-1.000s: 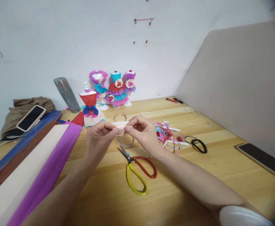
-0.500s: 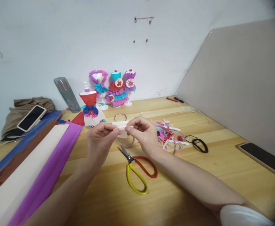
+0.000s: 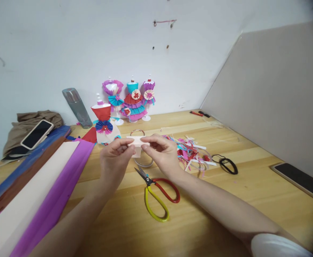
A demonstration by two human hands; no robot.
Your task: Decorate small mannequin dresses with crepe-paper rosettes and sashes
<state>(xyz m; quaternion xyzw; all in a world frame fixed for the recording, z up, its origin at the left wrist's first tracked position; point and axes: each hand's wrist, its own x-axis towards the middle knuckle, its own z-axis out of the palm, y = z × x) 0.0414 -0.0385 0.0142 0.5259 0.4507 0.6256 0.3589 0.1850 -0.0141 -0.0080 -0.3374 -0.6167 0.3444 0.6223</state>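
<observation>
A small piece of pale cream paper (image 3: pixel 136 141) is stretched between my hands above the table, with a fold across it and a flap hanging below. My left hand (image 3: pixel 115 157) pinches its left end between thumb and fingertips. The right end is pinched in my right hand (image 3: pixel 163 153). Behind and below the paper lies a roll of clear tape (image 3: pixel 144 165), partly hidden by it. Scissors (image 3: pixel 149 181) with one red and one yellow handle lie slightly open on the table, just below my hands.
Small dress forms (image 3: pixel 103 121) in paper dresses stand by the wall, near a leaning flask (image 3: pixel 77 109). Long crepe paper sheets (image 3: pixel 35 192) and a phone (image 3: pixel 37 134) lie left. Right are paper scraps (image 3: pixel 190 151), a black cord loop (image 3: pixel 228 166) and a dark phone (image 3: pixel 301 180).
The cream paper has tilted so that more of its upper face and the hanging flap show. My hands have shifted only slightly and still pinch both ends.
</observation>
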